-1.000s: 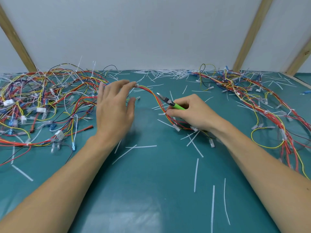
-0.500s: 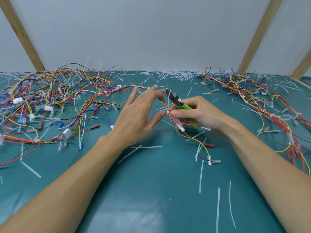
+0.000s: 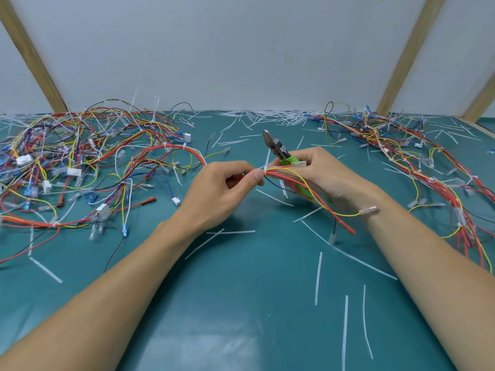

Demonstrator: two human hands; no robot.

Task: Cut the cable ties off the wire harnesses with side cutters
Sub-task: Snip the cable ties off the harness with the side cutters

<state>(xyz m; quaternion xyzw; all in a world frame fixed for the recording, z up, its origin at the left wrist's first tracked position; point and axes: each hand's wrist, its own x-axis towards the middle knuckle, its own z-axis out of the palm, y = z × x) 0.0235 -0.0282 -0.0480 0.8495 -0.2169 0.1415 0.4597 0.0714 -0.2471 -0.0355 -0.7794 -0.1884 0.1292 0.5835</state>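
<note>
Teal matting [image 3: 241, 303] covers the bench in front of me, backed by a pale grey wall [image 3: 227, 49] with slanted wooden battens [image 3: 29, 54] at either side. My left hand [image 3: 217, 194] is raised just above the mat at the middle, its thumb and curled fingers pinching a wire harness [image 3: 171, 151] whose red and yellow wires arc away to the left into a big tangled pile [image 3: 67, 162]. A white cable tie [image 3: 265, 170] sits on that bundle right beside my left thumb tip, its tail standing up. My right hand [image 3: 326, 178] meets the left one there, fingers wrapped round the green handles of the side cutters [image 3: 278, 149]; the metal nose points up and to the far left, above the tie and not on it. Whether the blades are parted I cannot tell. From the tie, loose red, yellow and black wire ends [image 3: 329, 210] trail across my right wrist toward the near right, ending in small clear and red terminals. A second heap of harnesses [image 3: 417, 153] lies at the far right. Cut white tie strips [image 3: 318, 277] are scattered over the mat, thickest along the far edge.
</note>
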